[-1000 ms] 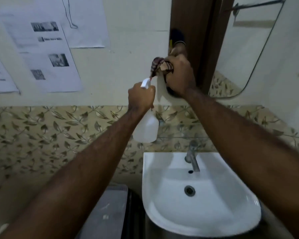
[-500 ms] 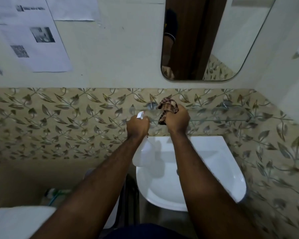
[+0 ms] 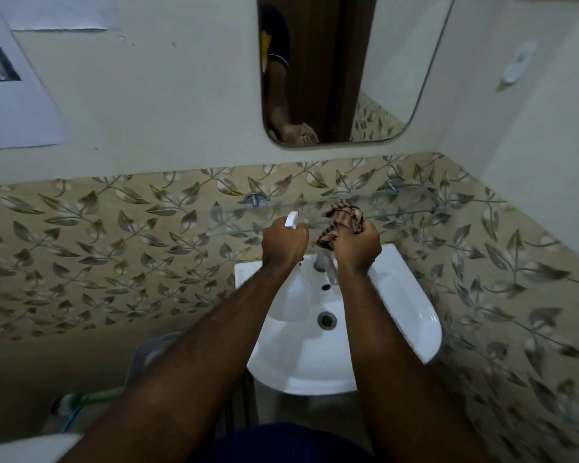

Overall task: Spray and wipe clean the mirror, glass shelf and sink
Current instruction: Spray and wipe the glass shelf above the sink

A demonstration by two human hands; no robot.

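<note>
Glass shelf [image 3: 398, 213] above sink [image 3: 411, 295]

The rounded wall mirror [image 3: 381, 78] hangs above the clear glass shelf [image 3: 415, 212], and the white ceramic sink [image 3: 408, 302] sits below the shelf, against the leaf-patterned tiled wall [image 3: 114, 255]. Both hands are raised in front of the shelf, over the back of the sink — the left hand [image 3: 283, 245] around the white plastic spray bottle [image 3: 290, 295], the right hand [image 3: 356, 245] just beside it, around the brown checked cloth [image 3: 340, 217]. The metal tap [image 3: 325, 265] stands between the two wrists. Printed paper sheets [image 3: 17, 105] hang on the wall, far left of the mirror.
</note>
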